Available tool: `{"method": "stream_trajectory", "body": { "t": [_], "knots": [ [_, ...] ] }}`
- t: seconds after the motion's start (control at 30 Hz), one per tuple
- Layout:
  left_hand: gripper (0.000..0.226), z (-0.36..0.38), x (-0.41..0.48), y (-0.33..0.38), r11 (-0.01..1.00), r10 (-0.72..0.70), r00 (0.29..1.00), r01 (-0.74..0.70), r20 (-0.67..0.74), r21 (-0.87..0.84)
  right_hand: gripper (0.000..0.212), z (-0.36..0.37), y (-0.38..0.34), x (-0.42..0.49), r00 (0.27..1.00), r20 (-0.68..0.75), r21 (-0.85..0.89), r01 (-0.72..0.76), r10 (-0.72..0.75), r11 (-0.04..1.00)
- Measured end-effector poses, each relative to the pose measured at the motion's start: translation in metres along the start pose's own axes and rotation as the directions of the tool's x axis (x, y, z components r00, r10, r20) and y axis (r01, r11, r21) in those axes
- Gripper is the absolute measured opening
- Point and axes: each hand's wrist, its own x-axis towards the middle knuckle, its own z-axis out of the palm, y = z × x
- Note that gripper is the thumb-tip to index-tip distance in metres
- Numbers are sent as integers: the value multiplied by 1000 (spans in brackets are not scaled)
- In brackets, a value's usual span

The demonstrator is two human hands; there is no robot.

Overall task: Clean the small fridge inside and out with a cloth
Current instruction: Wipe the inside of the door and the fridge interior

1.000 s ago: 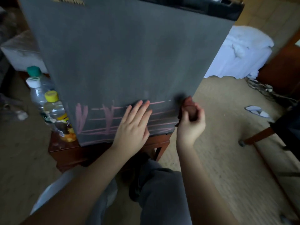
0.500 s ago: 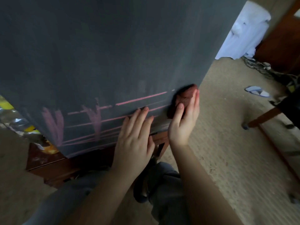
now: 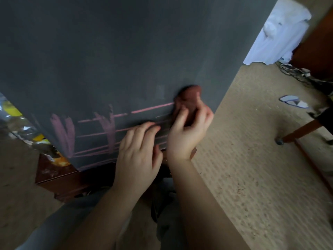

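Head view: the right hand (image 3: 187, 130) is pressing a brown cloth (image 3: 189, 98), its grip clamped on it, against the grey fridge side (image 3: 126, 51) at four o'clock; the left hand (image 3: 138, 150) is lying open, fingers flat, on the pink marks (image 3: 108, 127).

The fridge (image 3: 126, 51) top is cut off; bottles (image 3: 27, 130) mostly hidden, blurred.

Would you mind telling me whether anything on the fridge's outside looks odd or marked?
Yes: pink streaks, like chalk or crayon, cross the lower part of the dark fridge side. The right hand presses a brown cloth at their right end; the left hand lies flat beside it.
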Motion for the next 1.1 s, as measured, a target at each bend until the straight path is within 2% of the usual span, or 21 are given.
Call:
{"method": "stream_trajectory", "body": {
  "t": [0.1, 0.17, 0.23, 0.3, 0.37, 0.47, 0.57, 0.63, 0.7, 0.77, 0.9, 1.0, 1.07, 1.1],
  "knots": [
    [39, -6, 0, -8, 999, -30, 998, 29, -54, -17, 36, -9, -2, -7, 941, 234, 0, 250, -243, 968],
    [35, -9, 0, -13, 998, -57, 995, 54, -78, -34, 37, -22, 15, 4, 900, 314, -56, 336, -303, 940],
    [34, -14, -3, -15, 995, -91, 992, 87, -91, -50, 35, -35, 39, 20, 948, 252, -154, 239, -196, 959],
    [32, -19, -6, -16, 992, -109, 988, 103, -105, -69, 34, -42, 53, 32, 993, 121, -203, 23, 2, 979],
    [32, -23, -10, -19, 992, -110, 987, 102, -116, -77, 37, -39, 54, 36, 988, 22, -177, -149, 156, 973],
    [31, -34, -14, -31, 991, -127, 984, 120, -126, -65, 38, -22, 39, 25, 971, -75, -119, -236, 228, 964],
    [27, -47, -20, -45, 990, -140, 982, 137, -130, -34, 32, -4, 8, -5, 995, -26, -102, -97, 95, 990],
    [26, -54, -23, -53, 989, -145, 980, 143, -134, -22, 30, 4, -11, -32, 992, 116, -72, 53, -45, 996],
    [24, -58, -27, -60, 988, -157, 980, 156, -125, -13, 32, 8, -23, -54, 950, 267, -19, 171, -160, 985],
    [23, -62, -31, -66, 985, -170, 978, 169, -118, -21, 33, 9, -24, -63, 914, 344, 17, 222, -214, 975],
    [23, -71, -36, -74, 979, -204, 969, 198, -137, -55, 34, -2, -13, -46, 922, 325, 1, 224, -212, 975],
    [22, -77, -34, -76, 971, -232, 956, 218, -178, -98, 34, -12, 6, -24, 978, 189, -103, 109, -89, 989],
    [22, -81, -32, -76, 964, -254, 946, 232, -202, -128, 37, -15, 16, -10, 993, 65, -84, -93, 99, 992],
    [21, -82, -31, -77, 961, -263, 942, 238, -208, -137, 39, -15, 16, -7, 976, 15, -44, -215, 216, 976]
  ]
}}
